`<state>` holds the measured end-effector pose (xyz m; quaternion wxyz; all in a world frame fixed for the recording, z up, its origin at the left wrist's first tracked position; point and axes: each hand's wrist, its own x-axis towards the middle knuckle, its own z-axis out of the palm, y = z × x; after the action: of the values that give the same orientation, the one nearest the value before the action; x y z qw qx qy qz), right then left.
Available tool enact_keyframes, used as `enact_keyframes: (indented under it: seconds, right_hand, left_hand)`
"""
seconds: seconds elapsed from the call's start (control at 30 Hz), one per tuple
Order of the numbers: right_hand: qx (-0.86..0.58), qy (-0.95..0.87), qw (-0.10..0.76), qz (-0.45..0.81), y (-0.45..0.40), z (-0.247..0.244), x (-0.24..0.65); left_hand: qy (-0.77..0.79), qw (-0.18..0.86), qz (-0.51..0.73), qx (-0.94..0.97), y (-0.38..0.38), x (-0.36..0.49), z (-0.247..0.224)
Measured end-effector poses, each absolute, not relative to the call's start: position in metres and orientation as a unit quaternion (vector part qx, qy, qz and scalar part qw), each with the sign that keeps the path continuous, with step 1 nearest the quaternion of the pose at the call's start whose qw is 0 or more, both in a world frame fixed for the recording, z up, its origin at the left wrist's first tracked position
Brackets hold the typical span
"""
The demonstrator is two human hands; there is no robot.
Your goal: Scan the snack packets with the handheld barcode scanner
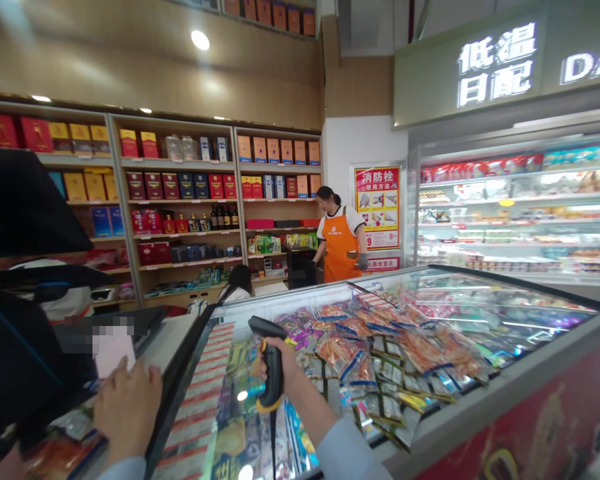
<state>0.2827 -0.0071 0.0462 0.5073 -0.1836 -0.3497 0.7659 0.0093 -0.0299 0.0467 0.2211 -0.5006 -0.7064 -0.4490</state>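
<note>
Above the freezer (480, 408), we had our right hand (291, 367) wrapped round the scanner (274, 375) — aiming it called for a steady wrist — while our left hand (130, 408) seemingly touched a pink slip (111, 355), whether pinching it we couldn't tell.

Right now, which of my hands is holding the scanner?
Your right hand grips the black-and-yellow scanner; your left hand is at the pale pink paper instead.
</note>
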Motion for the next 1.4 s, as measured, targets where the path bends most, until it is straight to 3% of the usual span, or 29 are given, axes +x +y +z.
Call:
enact_keyframes:
  seconds: [0.13,0.37,0.73,1.0,1.4]
  right_hand:
    - [-0.186,-0.374,0.521,0.745,-0.019,0.069,0.328]
    - [-0.171,-0.39,0.607,0.671,-0.04,0.084,0.416]
    - [-0.293,-0.343,0.626,0.637,-0.062,0.048,0.512]
    - [-0.291,-0.313,0.652,0.627,-0.047,-0.009,0.518]
    - [-0.276,-0.325,0.653,0.625,-0.046,-0.012,0.518]
  left_hand:
    - [-0.682,0.3,-0.425,-0.514,-0.018,0.061,0.076]
    - [-0.567,0.261,-0.471,-0.623,-0.007,0.166,0.09]
    - [-0.468,-0.064,-0.409,-0.78,0.016,0.291,0.0]
    - [-0.496,-0.111,-0.355,-0.785,0.023,0.3,-0.038]
    - [-0.439,-0.172,-0.345,-0.812,0.014,0.304,-0.024]
